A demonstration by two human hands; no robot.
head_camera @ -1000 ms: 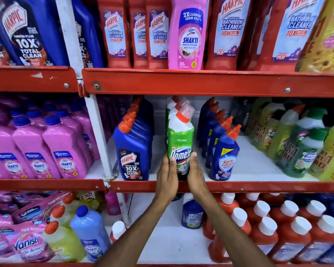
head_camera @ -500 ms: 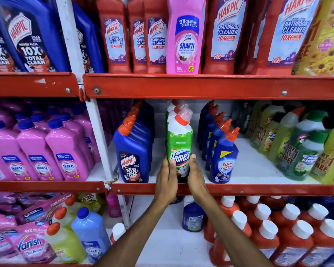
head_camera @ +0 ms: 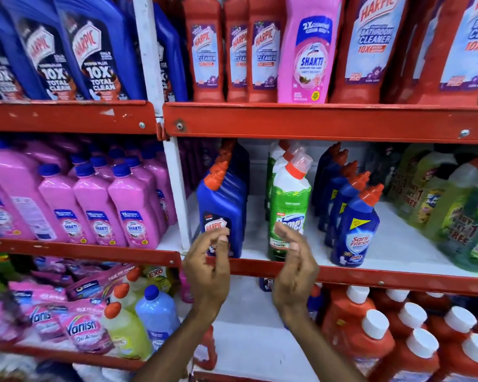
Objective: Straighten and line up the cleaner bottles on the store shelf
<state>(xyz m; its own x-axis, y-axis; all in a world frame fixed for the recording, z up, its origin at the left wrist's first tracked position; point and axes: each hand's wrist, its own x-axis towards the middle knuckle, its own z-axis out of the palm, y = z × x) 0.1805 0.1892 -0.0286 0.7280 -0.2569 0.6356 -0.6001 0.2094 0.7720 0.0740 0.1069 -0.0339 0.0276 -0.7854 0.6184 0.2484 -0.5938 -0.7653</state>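
A green and white Domex bottle (head_camera: 289, 205) stands upright at the front of the middle shelf (head_camera: 370, 277), heading a short row of the same bottles. Left of it runs a row of blue Harpic bottles (head_camera: 221, 208); right of it a slanting row of blue Sani Fresh bottles (head_camera: 355, 230). My left hand (head_camera: 209, 267) hovers in front of the front Harpic bottle, fingers curled and apart, holding nothing. My right hand (head_camera: 294, 267) hovers just before the Domex bottle's lower label, fingers loosely bent, off the bottle.
Pink Shakti bottles (head_camera: 94, 210) fill the middle shelf at left. Red Harpic bathroom cleaners (head_camera: 373, 48) and one pink Shakti bottle (head_camera: 309, 51) stand above. Green bottles (head_camera: 453, 210) crowd the far right. Red white-capped bottles (head_camera: 398, 343) and Vanish packs (head_camera: 80, 323) lie below.
Both hands have let go of the Domex bottle and pulled back toward me. My left hand has shifted left, in front of the Harpic bottle. The view has moved closer.
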